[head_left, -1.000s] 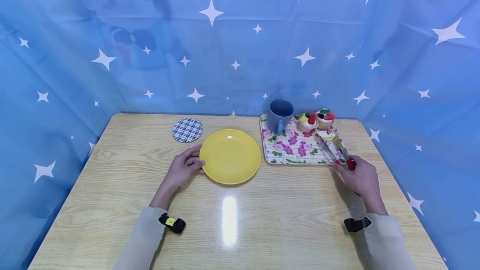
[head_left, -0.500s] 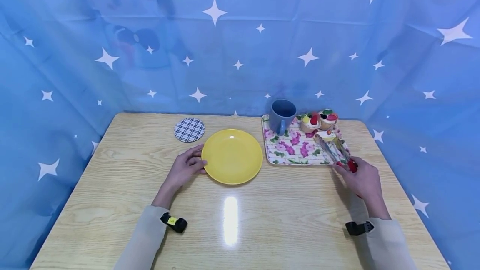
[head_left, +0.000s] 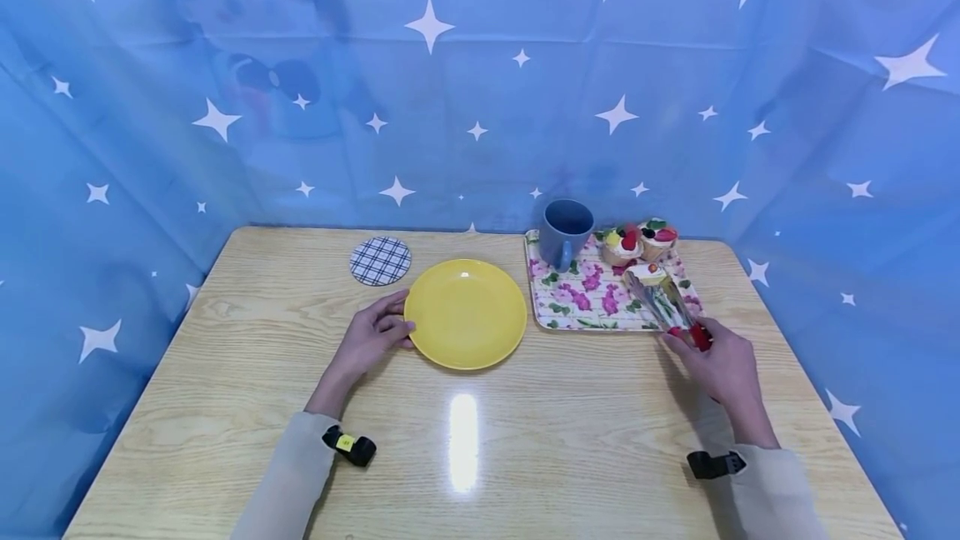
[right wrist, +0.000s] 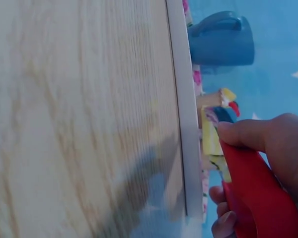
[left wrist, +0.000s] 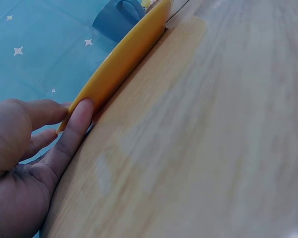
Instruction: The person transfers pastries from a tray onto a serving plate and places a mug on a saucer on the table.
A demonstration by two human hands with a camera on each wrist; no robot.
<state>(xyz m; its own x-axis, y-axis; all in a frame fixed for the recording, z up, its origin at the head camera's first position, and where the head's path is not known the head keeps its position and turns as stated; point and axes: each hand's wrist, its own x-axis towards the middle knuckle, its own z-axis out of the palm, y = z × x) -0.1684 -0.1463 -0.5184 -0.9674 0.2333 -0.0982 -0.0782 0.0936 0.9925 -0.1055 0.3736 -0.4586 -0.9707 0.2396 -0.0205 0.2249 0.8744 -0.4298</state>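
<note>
My left hand (head_left: 372, 336) grips the left rim of a round yellow plate (head_left: 465, 315) on the table. In the left wrist view, the thumb presses the near side of the plate's edge and fingers lie behind it. With its thumb and fingers, my right hand (head_left: 723, 361) holds metal tongs by their red handles (right wrist: 256, 193). The tongs' tips straddle a small cake slice (head_left: 647, 275) with an orange-red topping, on the flowered tray (head_left: 577, 321). Behind the slice are two fruit-topped cupcakes, a left one (head_left: 621, 248) and a right one (head_left: 657, 238).
A blue mug (head_left: 566, 233) stands at the tray's back left corner, its handle toward me. A checked round coaster (head_left: 380, 261) lies behind the plate, to the left. Blue star-printed cloth (head_left: 480, 90) rises behind the wooden table (head_left: 570, 432) and along its sides.
The tongs' tips have moved slightly left and now sit closer around the cake slice. My right hand has shifted slightly with them. The left hand stays at the plate's rim.
</note>
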